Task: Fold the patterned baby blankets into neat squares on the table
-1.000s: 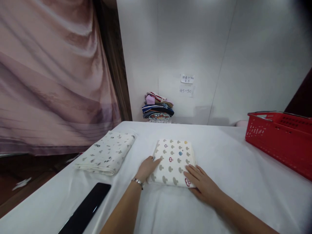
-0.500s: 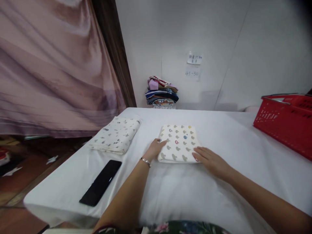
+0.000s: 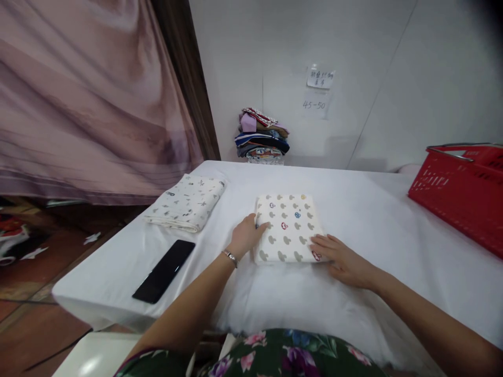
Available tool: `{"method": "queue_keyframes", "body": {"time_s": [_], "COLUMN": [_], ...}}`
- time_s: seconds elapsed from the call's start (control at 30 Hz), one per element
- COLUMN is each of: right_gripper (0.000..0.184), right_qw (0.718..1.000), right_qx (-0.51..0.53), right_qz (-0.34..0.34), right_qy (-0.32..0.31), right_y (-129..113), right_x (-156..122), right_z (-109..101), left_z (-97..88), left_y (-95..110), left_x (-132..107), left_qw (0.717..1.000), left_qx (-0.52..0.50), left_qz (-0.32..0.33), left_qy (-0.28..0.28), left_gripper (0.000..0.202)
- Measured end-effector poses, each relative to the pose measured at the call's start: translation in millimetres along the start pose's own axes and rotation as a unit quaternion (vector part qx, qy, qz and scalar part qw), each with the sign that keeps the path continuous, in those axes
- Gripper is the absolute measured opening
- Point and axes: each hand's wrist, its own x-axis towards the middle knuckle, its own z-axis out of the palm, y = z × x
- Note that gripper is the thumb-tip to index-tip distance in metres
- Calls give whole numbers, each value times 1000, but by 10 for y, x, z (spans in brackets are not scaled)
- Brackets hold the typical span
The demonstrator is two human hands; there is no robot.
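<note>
A folded cream cloth (image 3: 288,226) printed with grey and coloured mushrooms lies flat in the middle of the white table (image 3: 365,209). My left hand (image 3: 245,235), with a bracelet at the wrist, rests against the cloth's left edge, its thumb lying on top. My right hand (image 3: 341,257) lies flat and open at the cloth's near right corner, fingertips touching it. Neither hand lifts the cloth.
A second folded cloth (image 3: 186,201) with small grey prints lies at the table's left. A black phone (image 3: 164,270) sits near the left front edge. A red basket (image 3: 461,191) stands at the right. A stack of folded clothes (image 3: 261,137) rests by the wall. A pink curtain (image 3: 90,99) hangs left.
The camera has pulled back and tilted down, so the table edge and my flowered clothing show. Both hands stay at the folded mushroom cloth, hardly shifted.
</note>
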Motion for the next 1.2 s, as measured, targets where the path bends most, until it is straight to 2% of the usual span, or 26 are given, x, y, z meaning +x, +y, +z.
{"method": "queue_keyframes", "body": {"time_s": [0.1, 0.17, 0.2, 0.33, 0.4, 0.57, 0.63, 0.77, 0.83, 0.9, 1.03, 1.2], "right_gripper": [53, 57, 61, 70, 70, 69, 69, 69, 69, 70, 71, 72], "right_qw": [997, 993, 991, 985, 984, 987, 986, 976, 968, 961, 958, 955], "right_qx": [13, -11, -28, -81, -92, -54, -37, -59, -72, -61, -13, 60], "right_qz": [38, 76, 96, 142, 142, 147, 156, 186, 217, 253, 265, 246], "right_qy": [65, 91, 88, 51, 47, 30, 45, 96, 100, 96, 105, 153], "right_y": [-67, -43, -14, 111, 129, 112, 149, 354, 504, 659, 876, 945], "right_x": [240, 437, 523, 673, 647, 636, 755, 1179, 1376, 1497, 1525, 1482], "right_z": [-62, -4, 48, 265, 313, 189, 82, -66, -64, -14, 132, 200], "left_z": [34, 128, 185, 388, 435, 358, 290, 240, 280, 343, 437, 458], "left_y": [185, 282, 308, 241, 168, 168, 243, 360, 355, 311, 213, 176], "left_x": [139, 269, 333, 490, 504, 557, 654, 939, 1060, 1129, 1135, 1120], "left_qw": [991, 979, 977, 988, 989, 991, 990, 980, 981, 987, 993, 994], "left_qx": [34, 57, 72, 106, 105, 95, 101, 134, 140, 130, 98, 77], "left_qz": [114, 177, 183, 114, 107, 95, 95, 137, 126, 87, 59, 67], "left_qy": [65, 82, 78, 21, 15, -6, 9, 56, 42, 23, 24, 33], "left_gripper": [54, 56, 57, 64, 66, 67, 66, 64, 65, 67, 69, 70]}}
